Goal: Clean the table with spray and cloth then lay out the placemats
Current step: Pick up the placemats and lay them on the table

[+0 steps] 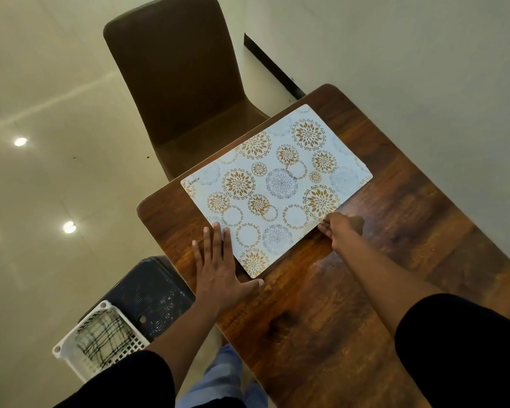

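A white placemat [277, 184] printed with gold and blue round flowers lies flat on the dark wooden table [351, 290], near its far left corner. My left hand [221, 266] lies flat with straight, spread fingers on the table at the mat's near left edge, fingertips touching the mat. My right hand [340, 228] touches the mat's near right edge; its fingers are partly hidden, so whether they pinch the edge is unclear. No spray bottle is in view.
A brown chair [183, 92] stands at the table's far left side. A dark stool [150, 293] by the near left edge carries a white plastic basket [71, 343] with a checked cloth [106, 337] inside. A wall runs along the right.
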Demonstrator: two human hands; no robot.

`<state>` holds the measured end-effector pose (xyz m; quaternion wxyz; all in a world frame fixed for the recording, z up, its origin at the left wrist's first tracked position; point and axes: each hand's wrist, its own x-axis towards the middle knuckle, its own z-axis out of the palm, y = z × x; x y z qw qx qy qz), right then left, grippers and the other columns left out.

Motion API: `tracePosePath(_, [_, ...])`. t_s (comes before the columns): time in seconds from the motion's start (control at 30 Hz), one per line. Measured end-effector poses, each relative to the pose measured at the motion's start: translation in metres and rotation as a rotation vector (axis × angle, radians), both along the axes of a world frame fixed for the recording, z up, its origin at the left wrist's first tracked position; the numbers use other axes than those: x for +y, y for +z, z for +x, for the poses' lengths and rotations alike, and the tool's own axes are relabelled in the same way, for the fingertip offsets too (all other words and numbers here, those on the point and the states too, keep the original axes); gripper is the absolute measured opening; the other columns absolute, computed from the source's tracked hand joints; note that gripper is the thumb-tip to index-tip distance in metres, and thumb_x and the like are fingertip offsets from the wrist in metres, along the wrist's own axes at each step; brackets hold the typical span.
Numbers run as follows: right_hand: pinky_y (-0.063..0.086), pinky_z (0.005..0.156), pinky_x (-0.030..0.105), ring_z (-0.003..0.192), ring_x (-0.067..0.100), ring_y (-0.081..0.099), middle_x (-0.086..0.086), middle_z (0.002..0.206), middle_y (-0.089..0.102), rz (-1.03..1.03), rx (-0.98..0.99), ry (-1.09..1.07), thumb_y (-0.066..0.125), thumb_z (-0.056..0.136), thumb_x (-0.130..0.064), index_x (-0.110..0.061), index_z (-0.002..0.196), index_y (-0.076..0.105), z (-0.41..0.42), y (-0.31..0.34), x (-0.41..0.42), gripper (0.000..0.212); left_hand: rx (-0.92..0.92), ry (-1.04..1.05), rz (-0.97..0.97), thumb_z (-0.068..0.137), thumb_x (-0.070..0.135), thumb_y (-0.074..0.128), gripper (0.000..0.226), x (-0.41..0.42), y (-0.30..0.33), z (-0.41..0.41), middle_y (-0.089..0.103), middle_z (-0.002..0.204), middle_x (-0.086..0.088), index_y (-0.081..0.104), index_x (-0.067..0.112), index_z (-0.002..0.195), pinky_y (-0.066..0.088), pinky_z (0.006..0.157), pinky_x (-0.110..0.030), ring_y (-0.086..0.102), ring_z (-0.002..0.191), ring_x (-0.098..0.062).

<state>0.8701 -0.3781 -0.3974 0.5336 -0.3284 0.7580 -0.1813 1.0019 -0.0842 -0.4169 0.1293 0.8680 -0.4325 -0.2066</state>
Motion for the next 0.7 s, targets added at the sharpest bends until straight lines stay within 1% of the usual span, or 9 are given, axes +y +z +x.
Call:
tracePosePath(0.03, [0.055, 0.046, 0.024, 0.067, 0.018, 0.065, 0.014, 0.088, 0.065, -0.012, -0.001, 0.005, 0.066, 0.094, 0.004, -0.002, 0.111, 0.056, 0.000, 0.001, 0.001, 0.021, 0.004, 0.004, -0.018, 0.072, 0.107, 0.036, 0.144, 0.001, -0.001, 0.001, -0.023, 0.179, -0.010, -0.009, 0.013, 0.172, -0.009, 0.130, -0.065, -0.023, 0.164, -0.034])
tracePosePath(0.1, [0.059, 0.051, 0.028, 0.068, 0.020, 0.068, 0.015, 0.092, 0.068, -0.033, 0.027, 0.025, 0.065, 0.095, 0.002, 0.000, 0.124, 0.059, 0.001, 0.006, 0.002, 0.031, 0.005, 0.001, -0.028, 0.074, 0.104, 0.041, 0.143, 0.002, -0.003, 0.001, -0.022, 0.179, -0.010, -0.008, 0.012, 0.172, -0.007, 0.131, -0.065, -0.022, 0.164, -0.035])
tracePosePath(0.17, [0.063, 0.061, 0.036, 0.075, 0.025, 0.072, 0.017, 0.102, 0.071, -0.094, 0.172, 0.104, 0.065, 0.096, -0.005, -0.002, 0.132, 0.057, 0.000, 0.015, 0.000, 0.037, 0.005, -0.002, -0.026, 0.076, 0.101, 0.044, 0.141, 0.000, -0.004, 0.002, -0.023, 0.179, -0.010, -0.009, 0.012, 0.171, -0.007, 0.131, -0.065, -0.023, 0.164, -0.035])
tracePosePath(0.27, [0.060, 0.085, 0.045, 0.107, 0.033, 0.066, 0.014, 0.128, 0.062, -0.329, 0.483, 0.463, 0.069, 0.091, -0.012, -0.014, 0.132, 0.052, -0.007, 0.025, -0.009, 0.044, 0.016, -0.010, -0.019, 0.078, 0.099, 0.046, 0.139, -0.001, -0.005, 0.003, -0.025, 0.178, -0.009, -0.011, 0.013, 0.171, -0.009, 0.130, -0.065, -0.025, 0.164, -0.035])
tracePosePath(0.33, [0.051, 0.099, 0.045, 0.128, 0.036, 0.052, 0.015, 0.143, 0.051, -0.449, 0.620, 0.750, 0.071, 0.086, -0.014, -0.017, 0.142, 0.048, -0.012, 0.026, -0.023, 0.061, 0.017, -0.013, -0.015, 0.078, 0.098, 0.046, 0.138, 0.000, -0.005, 0.004, -0.026, 0.178, -0.008, -0.013, 0.014, 0.171, -0.010, 0.130, -0.065, -0.026, 0.163, -0.034])
tracePosePath(0.4, [0.042, 0.110, 0.048, 0.143, 0.037, 0.036, 0.014, 0.158, 0.037, -0.471, 0.673, 0.968, 0.072, 0.085, -0.017, -0.018, 0.151, 0.041, -0.016, 0.025, -0.039, 0.073, 0.020, -0.015, -0.014, 0.078, 0.098, 0.046, 0.139, 0.001, -0.005, 0.006, -0.027, 0.178, -0.008, -0.014, 0.014, 0.171, -0.012, 0.130, -0.064, -0.026, 0.163, -0.034])
tracePosePath(0.47, [0.037, 0.115, 0.050, 0.149, 0.037, 0.027, 0.010, 0.166, 0.027, -0.437, 0.682, 1.099, 0.072, 0.085, -0.020, -0.019, 0.156, 0.034, -0.019, 0.023, -0.055, 0.081, 0.029, -0.017, -0.019, 0.077, 0.099, 0.045, 0.139, 0.000, -0.005, 0.006, -0.026, 0.178, -0.008, -0.013, 0.014, 0.171, -0.013, 0.130, -0.063, -0.026, 0.163, -0.035])
tracePosePath(0.57, [0.038, 0.116, 0.053, 0.149, 0.038, 0.028, 0.008, 0.168, 0.025, -0.375, 0.702, 1.215, 0.072, 0.085, -0.024, -0.021, 0.159, 0.029, -0.027, 0.017, -0.075, 0.086, 0.044, -0.017, -0.017, 0.076, 0.099, 0.045, 0.140, -0.003, -0.004, 0.005, -0.026, 0.178, -0.007, -0.012, 0.014, 0.171, -0.017, 0.129, -0.060, -0.027, 0.163, -0.034])
tracePosePath(0.7, [0.039, 0.115, 0.054, 0.150, 0.038, 0.029, 0.005, 0.170, 0.022, -0.360, 0.717, 1.262, 0.073, 0.088, -0.033, -0.026, 0.161, 0.027, -0.032, 0.012, -0.087, 0.086, 0.053, -0.039, 0.000, 0.074, 0.095, 0.049, 0.140, -0.003, -0.003, 0.007, -0.029, 0.177, -0.004, -0.014, 0.015, 0.171, -0.019, 0.128, -0.059, -0.031, 0.162, -0.033])
